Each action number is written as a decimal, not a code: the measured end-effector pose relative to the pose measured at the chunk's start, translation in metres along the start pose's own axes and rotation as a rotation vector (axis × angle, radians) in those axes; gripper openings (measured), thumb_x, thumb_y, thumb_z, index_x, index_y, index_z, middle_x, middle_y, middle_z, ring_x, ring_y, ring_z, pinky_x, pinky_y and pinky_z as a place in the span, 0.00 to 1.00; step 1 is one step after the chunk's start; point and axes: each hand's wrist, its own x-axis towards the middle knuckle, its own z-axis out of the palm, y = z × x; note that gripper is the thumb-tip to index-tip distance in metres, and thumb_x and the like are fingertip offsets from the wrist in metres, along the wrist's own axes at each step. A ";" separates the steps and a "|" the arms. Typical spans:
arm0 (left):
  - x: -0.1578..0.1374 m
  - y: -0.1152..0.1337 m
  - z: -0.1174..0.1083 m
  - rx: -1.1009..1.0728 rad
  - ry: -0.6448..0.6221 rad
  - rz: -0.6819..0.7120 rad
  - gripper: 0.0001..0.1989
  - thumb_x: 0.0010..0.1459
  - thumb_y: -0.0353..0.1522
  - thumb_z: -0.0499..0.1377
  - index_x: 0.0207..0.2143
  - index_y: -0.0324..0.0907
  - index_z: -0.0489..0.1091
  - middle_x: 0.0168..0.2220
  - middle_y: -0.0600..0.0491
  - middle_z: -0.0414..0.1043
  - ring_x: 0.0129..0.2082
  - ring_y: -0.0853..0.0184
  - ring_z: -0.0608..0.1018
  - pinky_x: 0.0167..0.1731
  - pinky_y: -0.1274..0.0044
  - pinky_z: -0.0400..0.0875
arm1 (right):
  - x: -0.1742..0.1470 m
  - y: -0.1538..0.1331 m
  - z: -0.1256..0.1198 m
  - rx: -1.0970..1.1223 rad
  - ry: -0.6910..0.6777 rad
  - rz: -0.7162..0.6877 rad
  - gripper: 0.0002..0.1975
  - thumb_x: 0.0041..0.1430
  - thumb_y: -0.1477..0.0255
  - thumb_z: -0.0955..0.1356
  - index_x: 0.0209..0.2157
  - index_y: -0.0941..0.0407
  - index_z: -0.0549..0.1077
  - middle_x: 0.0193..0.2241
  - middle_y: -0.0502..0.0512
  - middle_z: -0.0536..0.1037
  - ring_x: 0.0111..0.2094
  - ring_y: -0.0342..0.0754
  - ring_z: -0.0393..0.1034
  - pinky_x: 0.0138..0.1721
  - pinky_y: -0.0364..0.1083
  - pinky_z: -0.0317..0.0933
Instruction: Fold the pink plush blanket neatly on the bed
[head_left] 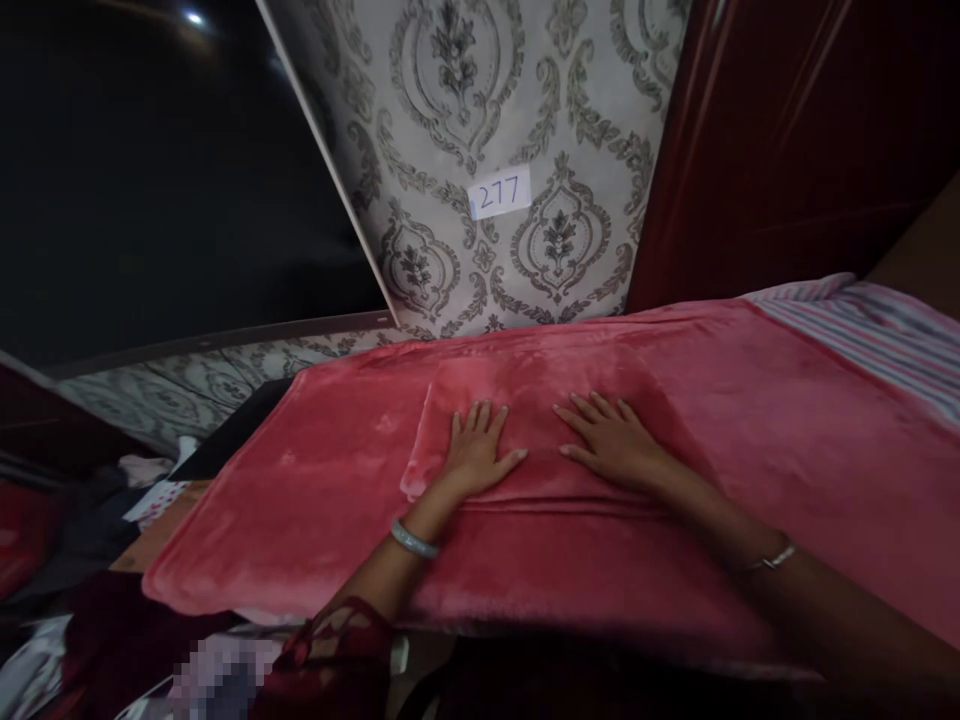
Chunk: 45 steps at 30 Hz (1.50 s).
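A plush pink-red blanket [300,500] lies spread over a long surface in front of me. On its middle part sits a folded layer of the same plush cloth [532,400], with stacked edges showing along its near side. My left hand [480,450] rests flat on the left part of this folded layer, fingers spread. Flat on its right part lies my right hand [611,440], fingers also apart. Both palms face down, and neither hand grips the cloth. A pale bangle circles my left wrist, and a thin bracelet my right.
Behind the blanket rises a patterned wall with a paper label [500,192] reading 277. A large dark screen [180,180] stands at left, a dark red wooden panel [765,150] at right. Striped cloth [870,340] lies at far right. Clothes [105,640] are heaped at lower left.
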 end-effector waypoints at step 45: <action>0.152 -0.089 -0.042 -0.247 0.151 -0.551 0.29 0.68 0.47 0.48 0.57 0.37 0.74 0.59 0.35 0.73 0.61 0.51 0.74 0.57 0.65 0.69 | 0.074 0.037 0.011 -0.066 0.229 0.344 0.30 0.72 0.57 0.54 0.69 0.52 0.62 0.68 0.64 0.62 0.69 0.63 0.53 0.63 0.68 0.49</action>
